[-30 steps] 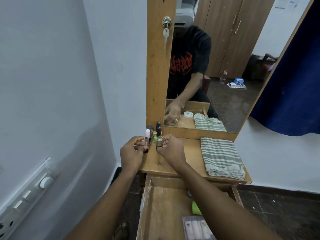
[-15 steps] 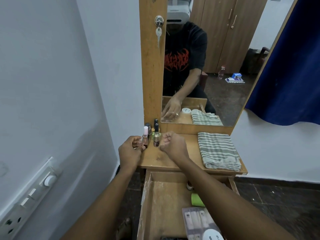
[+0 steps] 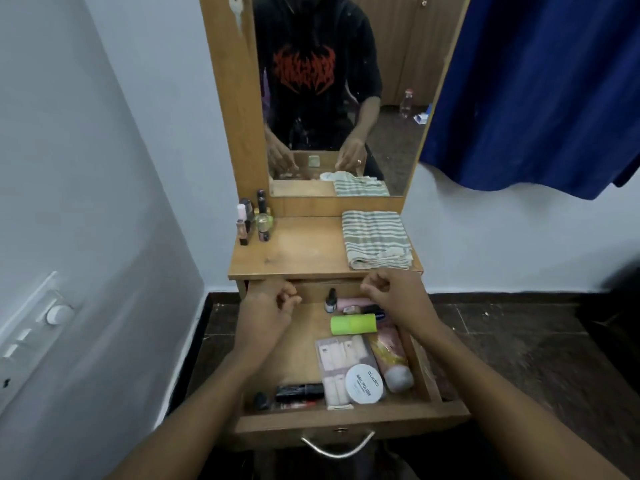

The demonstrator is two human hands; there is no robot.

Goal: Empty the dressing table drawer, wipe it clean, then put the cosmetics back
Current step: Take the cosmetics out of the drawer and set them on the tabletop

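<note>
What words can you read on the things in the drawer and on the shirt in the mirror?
"NAIL POLISH": on the round white lidded tub in the wooden drawer, upside down to the camera.
A short brand word above it: too blurred to be sure.
Red print on the black T-shirt in the mirror: unreadable.
Other labels: too small.

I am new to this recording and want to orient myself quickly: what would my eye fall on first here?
First, the open drawer in the lower centre, cosmetics crowded along its right side, with a lime green tube standing out. Both hands, left and right, hover loosely curled over its back end. Above, small bottles cluster at the tabletop's left rear corner, a striped cloth lying folded on the right.
</note>
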